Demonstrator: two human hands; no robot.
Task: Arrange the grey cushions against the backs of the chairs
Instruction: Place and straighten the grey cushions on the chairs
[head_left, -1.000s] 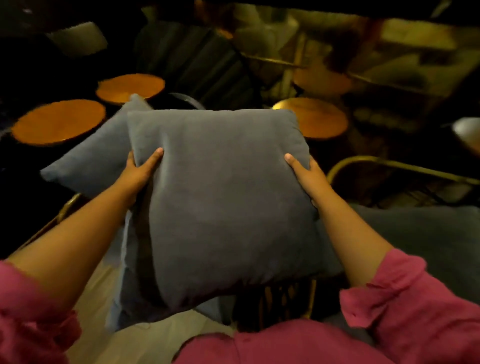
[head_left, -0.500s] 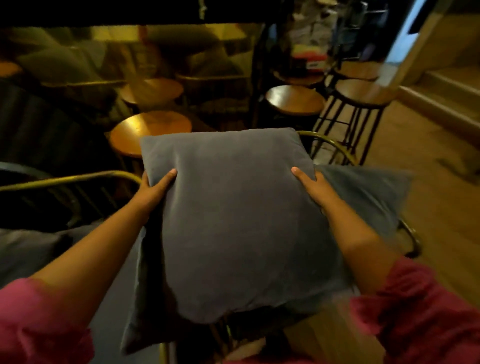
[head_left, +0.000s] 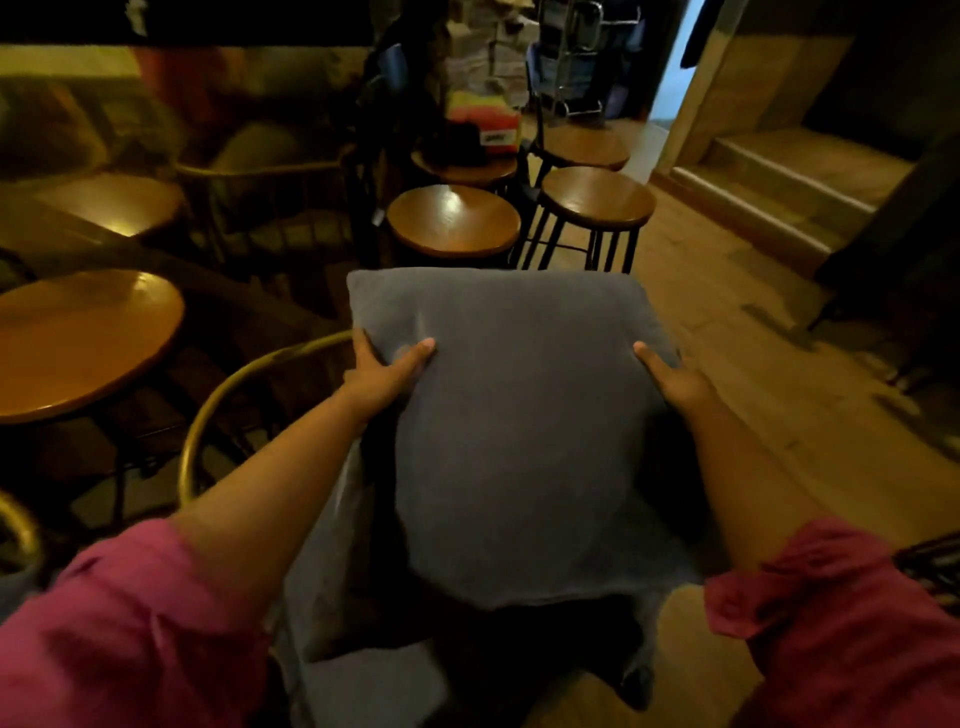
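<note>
I hold a square grey cushion (head_left: 519, 431) in front of me, face up and tilted toward me. My left hand (head_left: 384, 371) grips its left edge, thumb on top. My right hand (head_left: 672, 379) grips its right edge. Under the cushion lies more grey fabric (head_left: 332, 571), apparently another cushion on a chair seat. The curved brass-coloured back rail of that chair (head_left: 228, 395) arcs at the left of the cushion. How the lower cushion sits against the rail is hidden.
A round wooden table (head_left: 78, 338) stands at the left. Wooden stools (head_left: 454, 221) (head_left: 597, 197) stand beyond the cushion, with another chair (head_left: 270, 171) farther back. Wooden floor (head_left: 753, 364) stretches to the right, with steps (head_left: 779, 182) at the far right.
My view has swung to the right, from the round tables toward the stools and the floor. Both hands have kept hold of the cushion, which now sits lower over the chair.
</note>
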